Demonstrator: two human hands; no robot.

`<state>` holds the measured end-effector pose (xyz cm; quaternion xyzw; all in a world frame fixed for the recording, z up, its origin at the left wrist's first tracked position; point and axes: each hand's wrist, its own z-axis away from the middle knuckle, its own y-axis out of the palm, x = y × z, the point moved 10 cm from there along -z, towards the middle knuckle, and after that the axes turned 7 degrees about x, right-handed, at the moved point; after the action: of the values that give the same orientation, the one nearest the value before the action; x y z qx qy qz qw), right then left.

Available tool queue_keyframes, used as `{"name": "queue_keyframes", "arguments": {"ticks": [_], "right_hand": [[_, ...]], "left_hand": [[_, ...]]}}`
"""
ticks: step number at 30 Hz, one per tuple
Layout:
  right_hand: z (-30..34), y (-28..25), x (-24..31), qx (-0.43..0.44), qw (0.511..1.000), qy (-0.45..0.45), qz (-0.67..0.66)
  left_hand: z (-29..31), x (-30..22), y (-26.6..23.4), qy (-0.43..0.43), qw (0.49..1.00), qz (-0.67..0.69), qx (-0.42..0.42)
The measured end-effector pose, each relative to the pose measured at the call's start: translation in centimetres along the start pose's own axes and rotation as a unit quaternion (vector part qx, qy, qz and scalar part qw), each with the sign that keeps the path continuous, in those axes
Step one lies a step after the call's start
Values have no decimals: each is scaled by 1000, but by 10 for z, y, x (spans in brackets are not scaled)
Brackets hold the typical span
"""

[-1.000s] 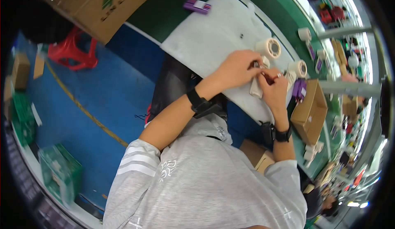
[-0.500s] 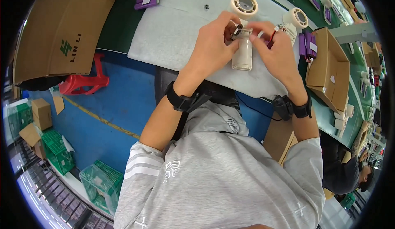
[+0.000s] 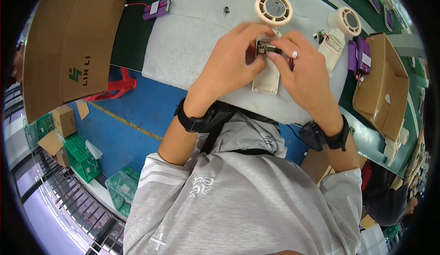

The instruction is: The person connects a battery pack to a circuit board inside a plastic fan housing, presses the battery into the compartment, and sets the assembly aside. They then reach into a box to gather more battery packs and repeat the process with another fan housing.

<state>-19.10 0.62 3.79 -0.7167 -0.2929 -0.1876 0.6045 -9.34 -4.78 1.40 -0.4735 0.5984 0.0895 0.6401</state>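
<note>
A small circuit board (image 3: pixel 263 47) with dark components is pinched in the fingers of my left hand (image 3: pixel 227 62). My right hand (image 3: pixel 305 69) meets it from the other side, thumb and fingertips closed on the board's edge. Red and dark wires with a white connector (image 3: pixel 294 54) show at the right fingers. Under both hands lies a cream handheld fan (image 3: pixel 266 81), its handle pointing toward me. Its round head (image 3: pixel 273 9) with a ring of slots lies just beyond the fingers. My hands hide the middle of the fan.
White padding (image 3: pixel 183 39) covers the green bench. A second fan with an open handle (image 3: pixel 333 48) lies at right, beside purple battery packs (image 3: pixel 360 55) and an open carton (image 3: pixel 382 80). Another battery pack (image 3: pixel 156 8) and a large cardboard box (image 3: pixel 73 39) stand left.
My right hand has closed in on the circuit board from the fan handle's right side. The left hand has turned the board so its component face shows. The whole view has shifted slightly.
</note>
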Motion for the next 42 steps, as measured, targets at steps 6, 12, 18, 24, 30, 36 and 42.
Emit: {"name": "queue_keyframes", "arguments": {"ticks": [6, 12, 18, 24, 30, 36, 42], "right_hand": [[2, -1, 5, 17, 1000, -10, 2], [-1, 4, -4, 38, 995, 71, -63], [-5, 0, -9, 0, 994, 67, -82], [-2, -12, -15, -37, 993, 81, -83], [0, -13, -15, -41, 995, 60, -67], [-2, -9, -11, -47, 995, 61, -67], [0, -9, -7, -58, 997, 49, -28]], "left_hand": [[1, 6, 5, -31, 992, 95, 78], [1, 18, 6, -56, 974, 185, 115], [-2, 22, 8, -84, 971, 187, 120], [-1, 17, 8, -94, 984, 129, 86], [0, 16, 6, -100, 987, 117, 41], [1, 19, 6, -94, 987, 125, 48], [1, 18, 4, -70, 989, 127, 33]]}}
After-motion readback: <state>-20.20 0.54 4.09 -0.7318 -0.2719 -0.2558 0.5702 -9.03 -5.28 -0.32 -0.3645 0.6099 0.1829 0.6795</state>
